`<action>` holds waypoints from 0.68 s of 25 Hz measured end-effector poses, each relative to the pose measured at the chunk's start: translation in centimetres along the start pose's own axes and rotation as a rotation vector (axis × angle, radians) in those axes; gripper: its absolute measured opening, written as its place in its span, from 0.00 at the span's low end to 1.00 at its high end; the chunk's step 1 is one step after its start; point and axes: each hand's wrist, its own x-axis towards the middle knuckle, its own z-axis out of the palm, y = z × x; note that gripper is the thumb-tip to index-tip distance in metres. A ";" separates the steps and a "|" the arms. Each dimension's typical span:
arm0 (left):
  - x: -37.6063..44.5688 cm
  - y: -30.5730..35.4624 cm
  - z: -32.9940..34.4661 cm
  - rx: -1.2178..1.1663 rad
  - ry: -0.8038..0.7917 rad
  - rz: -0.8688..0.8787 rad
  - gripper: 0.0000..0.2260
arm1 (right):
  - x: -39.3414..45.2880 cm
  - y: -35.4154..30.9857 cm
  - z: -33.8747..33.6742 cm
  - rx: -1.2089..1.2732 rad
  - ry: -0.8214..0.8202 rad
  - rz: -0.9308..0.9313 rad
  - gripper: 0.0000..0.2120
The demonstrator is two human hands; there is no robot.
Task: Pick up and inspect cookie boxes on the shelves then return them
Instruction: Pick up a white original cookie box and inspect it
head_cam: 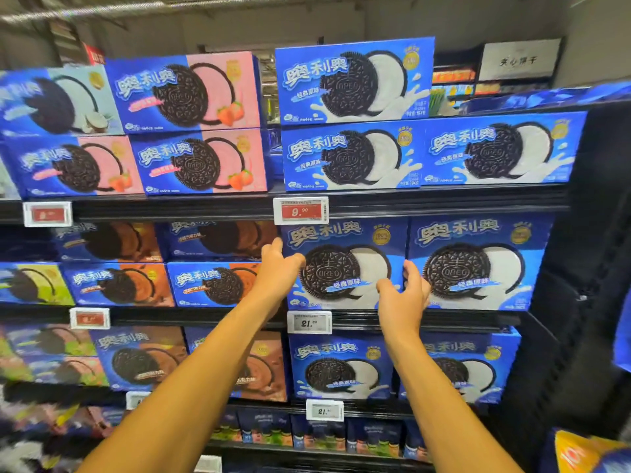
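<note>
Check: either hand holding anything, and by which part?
Both hands, left and right, flank the large blue Oreo box at its side edges; a closed grip cannot be told.

two hands (278, 268) are up at the shelves. top shelf: three strawberry boxes (184, 92), one coconut box (58, 100), three original boxes (355, 80). next shelf down: two big original boxes (345, 264), four chocolate boxes (116, 285). price tags (300, 210): seven in sight, three of them red.
</note>
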 end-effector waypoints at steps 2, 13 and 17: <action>-0.1 0.6 -0.1 0.007 -0.020 -0.020 0.18 | 0.0 -0.4 0.0 0.008 -0.020 0.023 0.29; -0.4 1.8 -0.6 -0.028 0.012 -0.098 0.27 | 0.3 -0.5 -0.6 0.146 -0.063 0.073 0.24; -0.5 1.9 -0.4 -0.034 0.012 -0.097 0.24 | 0.0 -0.3 -0.8 0.126 -0.063 0.081 0.26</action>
